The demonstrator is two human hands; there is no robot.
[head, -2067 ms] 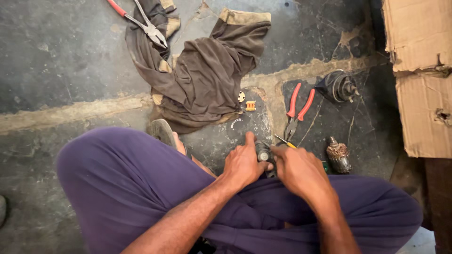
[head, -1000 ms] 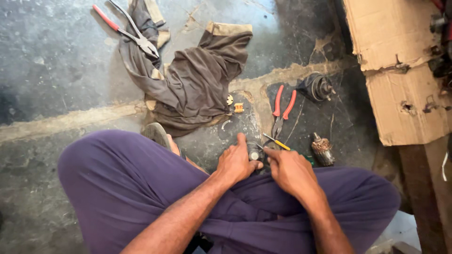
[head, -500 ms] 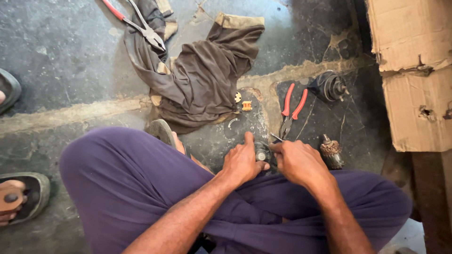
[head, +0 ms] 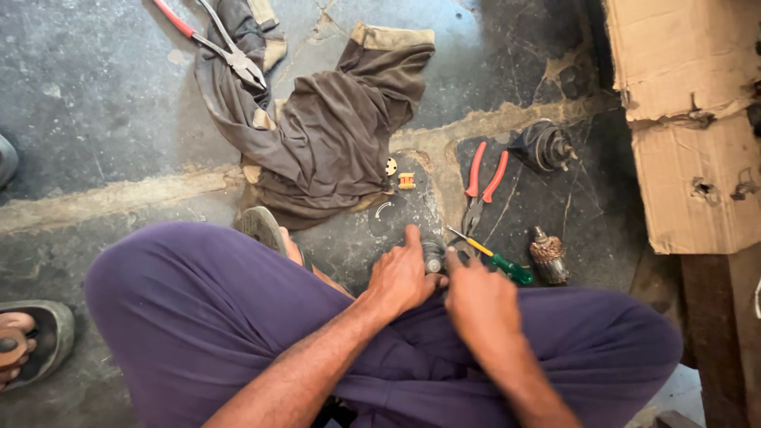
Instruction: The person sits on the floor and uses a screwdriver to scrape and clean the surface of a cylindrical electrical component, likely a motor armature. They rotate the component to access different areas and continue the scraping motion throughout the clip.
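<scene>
I sit cross-legged in purple trousers on a grey stone floor. My left hand [head: 403, 276] and my right hand [head: 479, 299] meet over a small dark round metal part [head: 433, 255] held between them just in front of my knees. Both hands grip it; most of the part is hidden by the fingers. A green-handled screwdriver [head: 493, 259] lies right beside my right hand. Red-handled pliers [head: 480, 186] lie a little farther out.
A brown rag [head: 329, 131] is spread ahead, with red-handled pliers [head: 208, 40] on its far left. Small tan parts [head: 406, 181], a black motor housing [head: 544, 146] and a copper-wound armature [head: 548, 255] lie to the right. A cardboard box [head: 694, 119] stands at right. Another person's sandalled foot [head: 24, 341] is at left.
My hands stay together on the small part with only slight shifts. The view has swung a little, and the sandalled foot at left has come into sight.
</scene>
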